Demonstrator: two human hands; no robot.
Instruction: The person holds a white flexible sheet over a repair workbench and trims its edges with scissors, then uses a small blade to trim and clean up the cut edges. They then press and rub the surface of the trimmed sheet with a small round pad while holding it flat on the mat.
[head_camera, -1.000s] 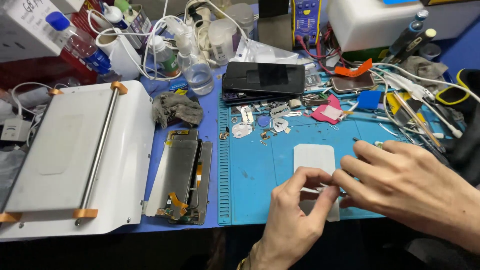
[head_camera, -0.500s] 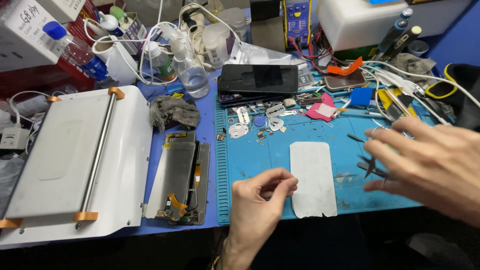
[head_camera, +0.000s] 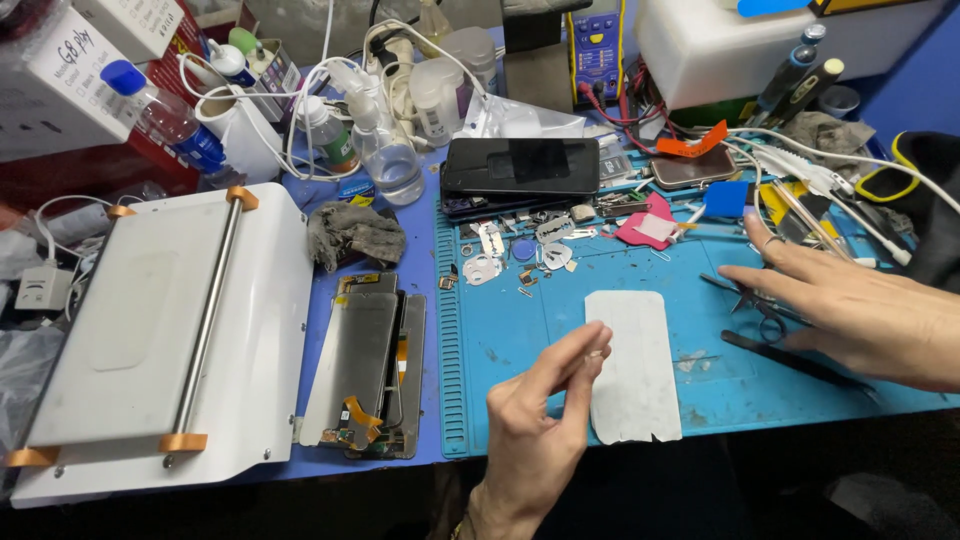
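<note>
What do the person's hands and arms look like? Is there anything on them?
Both hands are bare, with no gloves. The right hand has a thin ring on one finger, and its forearm shows no sleeve. The left hand has no ring that I can see. At its wrist, near the bottom edge, there is a thin yellowish band, maybe a bracelet, too small to tell.

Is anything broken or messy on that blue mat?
Yes. Small metal parts and screws lie scattered loose across the blue mat. Left of it, a phone screen assembly lies opened up, its orange ribbon cable exposed. The white film sheet looks scuffed.
</note>
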